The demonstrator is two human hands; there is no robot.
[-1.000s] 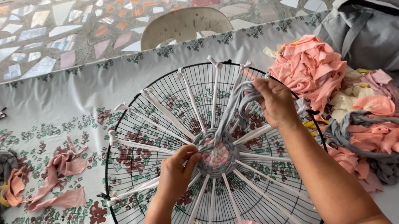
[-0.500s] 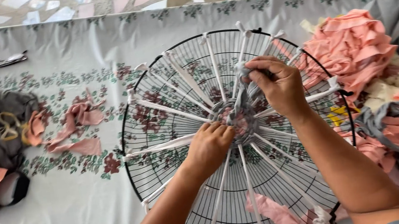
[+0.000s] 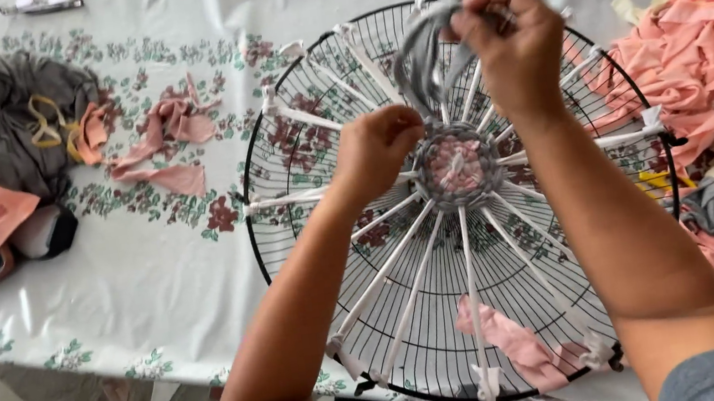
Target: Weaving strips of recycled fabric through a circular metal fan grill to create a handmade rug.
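Since half a second ago: right hand (image 3: 512, 40) lifted toward the far rim of the fan guard (image 3: 310, 262), drawing the grey strip (image 3: 423, 56) up into a loop; left hand (image 3: 380, 150) shifted little, beside the woven centre (image 3: 457, 165). Right fingers pinched shut on the strip; left fingers curled, probably pressing the weave, though the grip itself is hidden. Done so far: white spokes (image 3: 386, 284) tied out to the rim, plus a small pink-and-grey disc at the hub. Left to fill: nearly the whole guard. Pink scraps (image 3: 696, 64) heaped at right on the flowered tablecloth (image 3: 112, 297).
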